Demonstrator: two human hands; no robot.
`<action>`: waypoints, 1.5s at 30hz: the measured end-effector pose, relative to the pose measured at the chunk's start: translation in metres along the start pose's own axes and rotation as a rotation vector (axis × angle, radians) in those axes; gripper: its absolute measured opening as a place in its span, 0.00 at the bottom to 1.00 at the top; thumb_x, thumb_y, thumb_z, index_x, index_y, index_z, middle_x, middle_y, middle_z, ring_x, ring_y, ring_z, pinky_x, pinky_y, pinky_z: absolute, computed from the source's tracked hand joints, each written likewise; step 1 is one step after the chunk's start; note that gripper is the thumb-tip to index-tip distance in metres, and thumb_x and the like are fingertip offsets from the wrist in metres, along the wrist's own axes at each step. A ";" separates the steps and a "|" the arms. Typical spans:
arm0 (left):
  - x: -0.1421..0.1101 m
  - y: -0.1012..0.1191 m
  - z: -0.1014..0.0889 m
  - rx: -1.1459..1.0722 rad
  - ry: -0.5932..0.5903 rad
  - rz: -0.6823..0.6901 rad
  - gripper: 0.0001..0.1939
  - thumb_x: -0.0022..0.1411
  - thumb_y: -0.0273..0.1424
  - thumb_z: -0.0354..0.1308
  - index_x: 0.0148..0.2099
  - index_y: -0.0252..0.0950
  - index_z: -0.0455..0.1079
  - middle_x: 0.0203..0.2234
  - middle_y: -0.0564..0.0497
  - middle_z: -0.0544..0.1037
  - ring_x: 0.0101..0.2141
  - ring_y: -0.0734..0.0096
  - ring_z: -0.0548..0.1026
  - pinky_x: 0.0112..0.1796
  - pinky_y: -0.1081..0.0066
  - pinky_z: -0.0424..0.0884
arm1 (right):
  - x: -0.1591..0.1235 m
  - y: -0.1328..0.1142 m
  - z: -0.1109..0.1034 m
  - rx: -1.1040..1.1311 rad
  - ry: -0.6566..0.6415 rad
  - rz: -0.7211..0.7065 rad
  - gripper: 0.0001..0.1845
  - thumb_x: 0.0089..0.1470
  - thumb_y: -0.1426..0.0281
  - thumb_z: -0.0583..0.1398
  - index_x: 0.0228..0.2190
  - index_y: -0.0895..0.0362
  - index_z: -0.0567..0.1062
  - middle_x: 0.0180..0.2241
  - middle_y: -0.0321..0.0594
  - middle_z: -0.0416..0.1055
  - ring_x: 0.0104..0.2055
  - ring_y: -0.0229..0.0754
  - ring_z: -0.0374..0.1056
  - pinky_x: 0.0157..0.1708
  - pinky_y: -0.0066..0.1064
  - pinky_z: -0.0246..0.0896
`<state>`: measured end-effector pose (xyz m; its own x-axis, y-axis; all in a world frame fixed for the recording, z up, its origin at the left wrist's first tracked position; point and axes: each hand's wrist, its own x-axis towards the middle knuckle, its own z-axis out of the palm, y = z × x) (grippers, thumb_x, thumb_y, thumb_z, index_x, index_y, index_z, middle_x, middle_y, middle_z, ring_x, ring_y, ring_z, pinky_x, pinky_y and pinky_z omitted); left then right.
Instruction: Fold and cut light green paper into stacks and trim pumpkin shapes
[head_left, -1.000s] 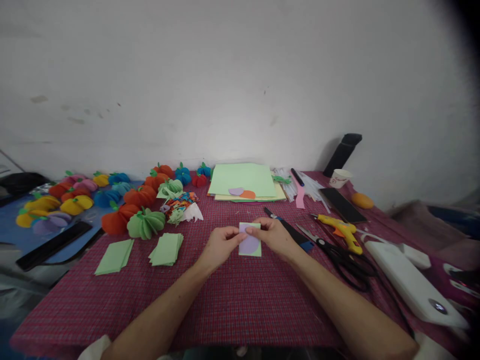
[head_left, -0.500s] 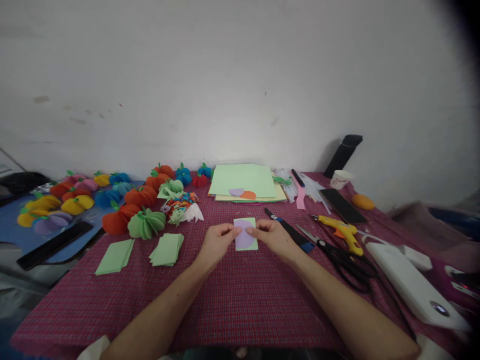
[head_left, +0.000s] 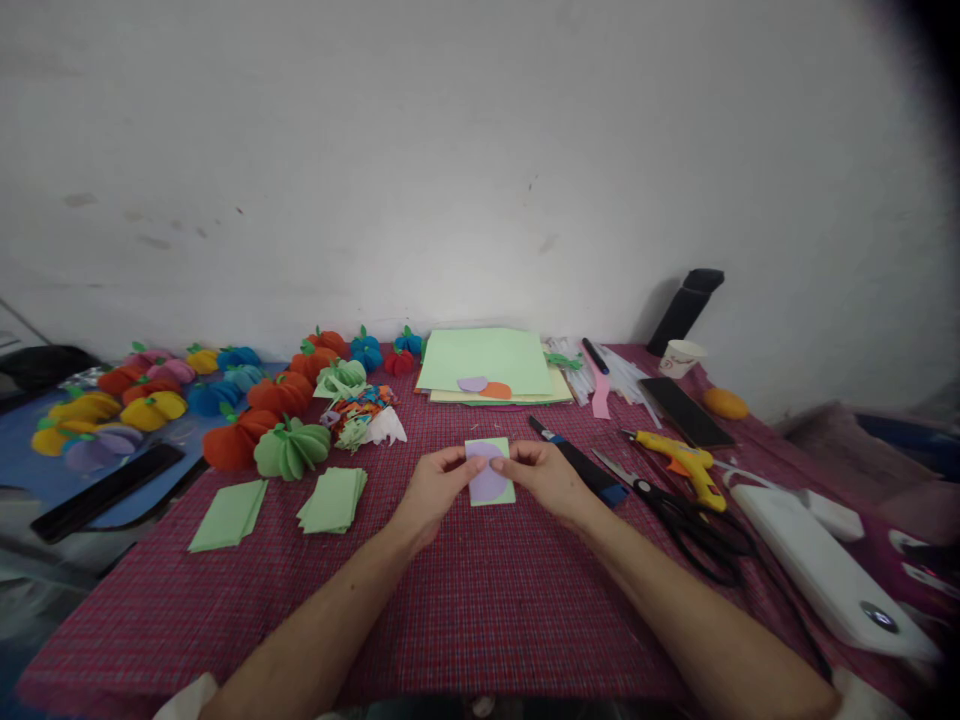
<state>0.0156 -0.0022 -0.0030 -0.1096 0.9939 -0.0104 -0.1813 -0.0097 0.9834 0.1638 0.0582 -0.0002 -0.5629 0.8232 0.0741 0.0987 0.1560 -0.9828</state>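
Over the middle of the table, my left hand [head_left: 444, 484] and my right hand [head_left: 541, 478] pinch a light green paper rectangle [head_left: 505, 494] from its two sides. A purple paper oval [head_left: 487, 484] lies flat on its face, both thumbs pressing on it. My other fingers are tucked behind the paper, partly hidden. Left of my hands, a stack of green paper rectangles [head_left: 334, 500] rests on the cloth, with a second stack [head_left: 229, 516] farther left. Black-handled scissors [head_left: 675, 515] and a blue-and-black cutter [head_left: 577, 460] lie to the right of my right hand.
Finished paper pumpkins [head_left: 281, 395] crowd the left side beside paper scraps [head_left: 360, 410]. Larger paper sheets [head_left: 487, 360] lie at the back by the wall. On the right are a yellow glue gun [head_left: 682, 462], a phone [head_left: 686, 412], a paper cup [head_left: 681, 358] and a white power bank [head_left: 825, 565].
The paper and the purple oval have shifted very slightly downward between my hands. Both thumbs still press on the oval; the things on the table look unchanged.
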 end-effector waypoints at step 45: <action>0.002 -0.002 -0.006 -0.067 -0.018 0.008 0.11 0.46 0.30 0.58 0.35 0.30 0.69 0.27 0.50 0.73 0.27 0.75 0.67 0.31 0.75 0.61 | -0.001 -0.003 0.003 0.089 -0.031 0.005 0.14 0.42 0.61 0.59 0.25 0.60 0.70 0.23 0.34 0.65 0.24 0.32 0.58 0.25 0.24 0.52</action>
<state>0.0103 -0.0011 -0.0064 -0.0942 0.9956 0.0012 -0.2460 -0.0245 0.9690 0.1614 0.0552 0.0020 -0.5878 0.8064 0.0652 0.0288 0.1013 -0.9944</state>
